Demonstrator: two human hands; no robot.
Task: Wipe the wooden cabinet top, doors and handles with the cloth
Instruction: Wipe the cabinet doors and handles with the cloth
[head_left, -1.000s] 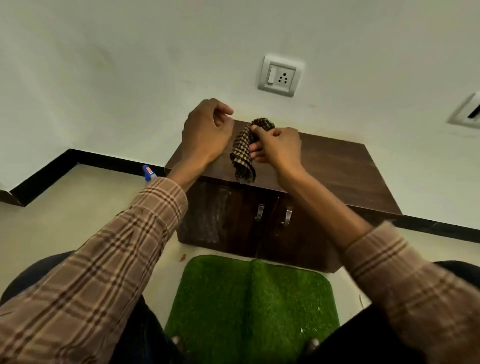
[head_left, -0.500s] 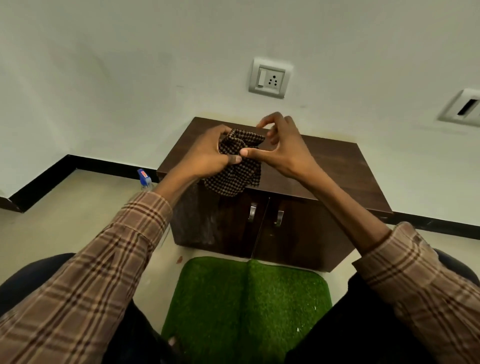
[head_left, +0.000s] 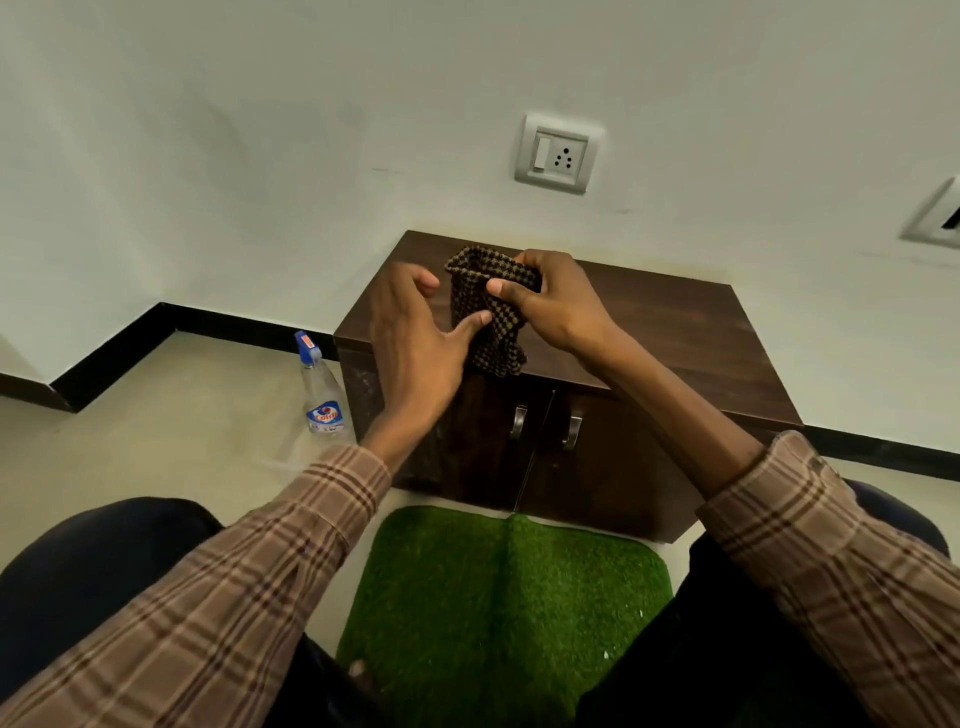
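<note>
Progress: wiping does not appear to have begun. The cloth (head_left: 488, 312) is held bunched in the air above the near left part of the cabinet top (head_left: 665, 322), not pressed to any surface. The right hand (head_left: 556, 301) pinches its upper fold between thumb and fingers; the left hand (head_left: 415, 332) is spread, its thumb touching the cloth's near side. By my judgement the cloth is being folded for use; top, doors (head_left: 597, 467) and handles (head_left: 519, 421) all remain to be done.

Materials: the cloth is a soft, limp weave in a dark brown and tan check. The cabinet is dark wood-grain board, flat-topped, square-edged, faintly glossy. The two handles are small curved metal pulls, side by side at the door seam. A clear plastic spray bottle (head_left: 322, 395) stands on the floor left of the cabinet; a green artificial-turf mat (head_left: 509, 597) lies near it.
</note>
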